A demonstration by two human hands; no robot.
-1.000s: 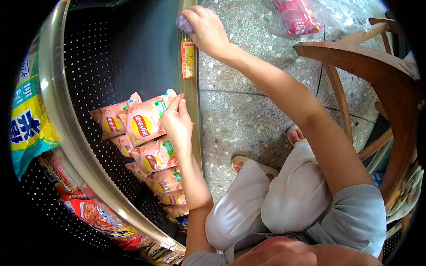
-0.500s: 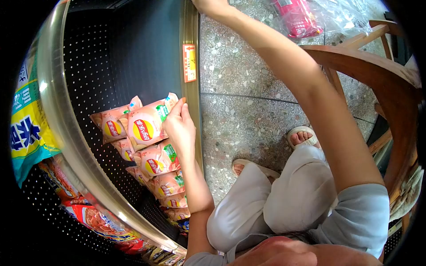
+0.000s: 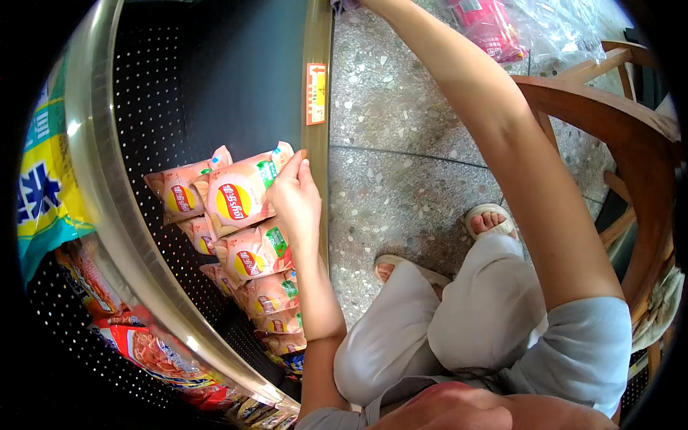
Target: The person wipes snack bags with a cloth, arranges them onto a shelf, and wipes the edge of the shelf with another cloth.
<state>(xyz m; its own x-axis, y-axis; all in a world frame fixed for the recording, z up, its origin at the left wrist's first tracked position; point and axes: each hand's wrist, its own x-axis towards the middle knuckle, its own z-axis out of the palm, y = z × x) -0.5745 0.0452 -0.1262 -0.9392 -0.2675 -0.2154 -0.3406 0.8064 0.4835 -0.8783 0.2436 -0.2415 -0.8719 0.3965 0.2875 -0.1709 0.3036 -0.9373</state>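
My left hand (image 3: pixel 295 197) is closed on the right edge of a pink Lay's bag of potato chips (image 3: pixel 233 193), at the front of a row. The bag stands on the dark shelf, leaning on others. Behind it and to its left is another pink chip bag (image 3: pixel 180 192). Below it, more of the same chip bags (image 3: pixel 254 258) line up along the shelf edge. My right arm (image 3: pixel 466 79) stretches up to the top edge of the view, where the hand is cut off. A small purplish patch (image 3: pixel 345 6) shows there, too little to name.
An orange price tag (image 3: pixel 316 94) sits on the shelf's front rail. Red noodle packs (image 3: pixel 150 351) and a yellow-teal bag (image 3: pixel 46 193) lie beyond the curved metal rail (image 3: pixel 97 143). On the speckled floor are a pink package (image 3: pixel 491 32) and clear plastic; a wooden chair (image 3: pixel 609 111) stands right.
My right hand has moved farther out past the top edge, and a purplish patch now shows beside it. My left hand stays on the chip bag. The view has shifted slightly.
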